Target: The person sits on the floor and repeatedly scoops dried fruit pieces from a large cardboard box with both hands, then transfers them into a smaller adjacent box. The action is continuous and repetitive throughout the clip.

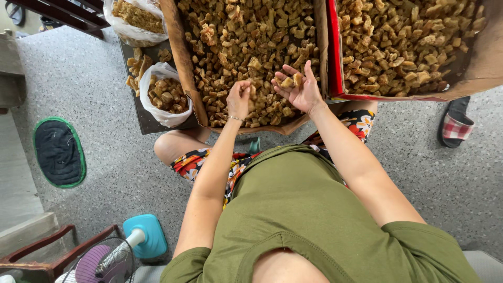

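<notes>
Fingers of the right hand [299, 89] are spreading apart, cradling knobbly golden fried pieces [291, 80]; left hand [239, 99] fingers are pinching together over the cardboard box [184, 63] beneath.

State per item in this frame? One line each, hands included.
left hand: fingers bunched, pinching a fried piece over the box
right hand: palm up, open, a few pieces lying on it
near cardboard box: open, full of fried pieces
red-edged box: open, full
small plastic bag: mouth open, partly filled
upper plastic bag: filled; mouth unclear
floor fan: spinning or not, cannot tell
</notes>
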